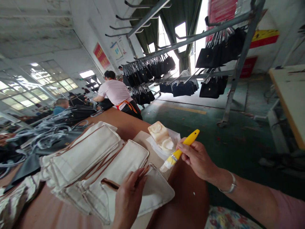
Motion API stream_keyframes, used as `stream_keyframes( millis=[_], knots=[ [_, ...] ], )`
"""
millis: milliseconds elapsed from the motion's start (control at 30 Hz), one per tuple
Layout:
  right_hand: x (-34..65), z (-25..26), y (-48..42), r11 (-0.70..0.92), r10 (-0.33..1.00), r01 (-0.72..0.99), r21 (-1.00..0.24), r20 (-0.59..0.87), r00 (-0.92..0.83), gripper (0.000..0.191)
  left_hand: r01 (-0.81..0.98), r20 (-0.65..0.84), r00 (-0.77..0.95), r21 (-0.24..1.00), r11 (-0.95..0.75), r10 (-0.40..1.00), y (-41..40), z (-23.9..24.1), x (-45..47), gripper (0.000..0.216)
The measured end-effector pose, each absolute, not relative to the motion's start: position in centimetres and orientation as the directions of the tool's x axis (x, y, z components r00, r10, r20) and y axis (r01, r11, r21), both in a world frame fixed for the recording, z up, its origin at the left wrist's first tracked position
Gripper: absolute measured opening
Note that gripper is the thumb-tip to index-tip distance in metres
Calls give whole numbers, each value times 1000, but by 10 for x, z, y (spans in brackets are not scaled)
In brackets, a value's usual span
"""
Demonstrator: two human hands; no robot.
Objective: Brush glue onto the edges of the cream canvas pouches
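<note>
While the right hand [199, 159] sits right of centre in the frame, its fingers [184, 149] are wrapped tight round the yellow handle of a brush [179, 152], bristles pointing down-left and hovering just over the edge of a white fabric piece [152, 190]. Lower centre, the left hand [128, 198] lies flat on that same piece, fingers spread loose and pressing it down onto the brown tabletop [190, 197], gripping nothing. A brown trim line runs along the fabric right under those fingertips. Just left of it, a stack of white fabric pieces [83, 156] fans out across the middle left of the frame. Above the brush, near centre, a pale waxy block [160, 135] rests on a white wrapper. Up in the left middle, a person in a pink shirt [115, 92] leans over the far end of the tabletop. Across the upper right, black bags [212, 87] hang from a metal rack [240, 60].
</note>
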State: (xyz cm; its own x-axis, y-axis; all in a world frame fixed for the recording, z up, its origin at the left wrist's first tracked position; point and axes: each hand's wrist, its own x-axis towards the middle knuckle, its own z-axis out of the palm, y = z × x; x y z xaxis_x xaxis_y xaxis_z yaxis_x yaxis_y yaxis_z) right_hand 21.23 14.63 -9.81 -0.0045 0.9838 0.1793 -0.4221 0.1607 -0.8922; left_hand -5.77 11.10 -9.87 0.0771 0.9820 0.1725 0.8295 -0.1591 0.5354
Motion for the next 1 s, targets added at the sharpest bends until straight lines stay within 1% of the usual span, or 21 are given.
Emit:
stream_keyframes(
  millis=[100, 200, 300, 400, 500, 567, 633, 733, 800, 900, 1000],
  knots=[
    [197, -94, 147, 245, 961, -301, -922, 271, -49, 27, 763, 91, 135, 626, -162, 987, 105, -94, -49, 32],
    [189, -92, 153, 388, 913, -134, -912, 400, -78, 28, 687, 41, 171, 711, -149, 984, 100, -92, -43, 31],
    [190, -90, 157, 482, 876, -1, -876, 482, -22, 32, 639, 7, 153, 762, -104, 988, 96, -95, -41, 31],
    [195, -87, 152, 490, 871, -10, -872, 489, 41, 28, 617, -29, 130, 785, -58, 991, 93, -97, -41, 32],
    [195, -84, 143, 515, 856, -34, -856, 516, -30, 24, 559, -63, 131, 829, -21, 989, 91, -97, -41, 35],
    [196, -82, 142, 561, 825, 5, -828, 558, -88, 24, 542, -67, 125, 840, -12, 990, 88, -96, -39, 35],
    [199, -83, 146, 578, 816, 53, -814, 574, -73, 25, 545, -47, 123, 838, -28, 991, 84, -93, -35, 33],
    [208, -89, 155, 486, 873, 27, -874, 487, 19, 28, 569, 27, 143, 816, -105, 989, 75, -87, -26, 26],
    [211, -93, 158, 393, 919, -57, -918, 394, 3, 31, 597, 86, 167, 784, -170, 982, 70, -84, -19, 21],
    [208, -98, 154, 229, 948, -188, -955, 263, -182, 34, 626, 145, 172, 747, -221, 974, 66, -83, -11, 17],
    [207, -99, 148, 33, 926, -305, -952, 144, -348, 34, 640, 155, 146, 739, -213, 977, 65, -84, -9, 16]
  ],
)
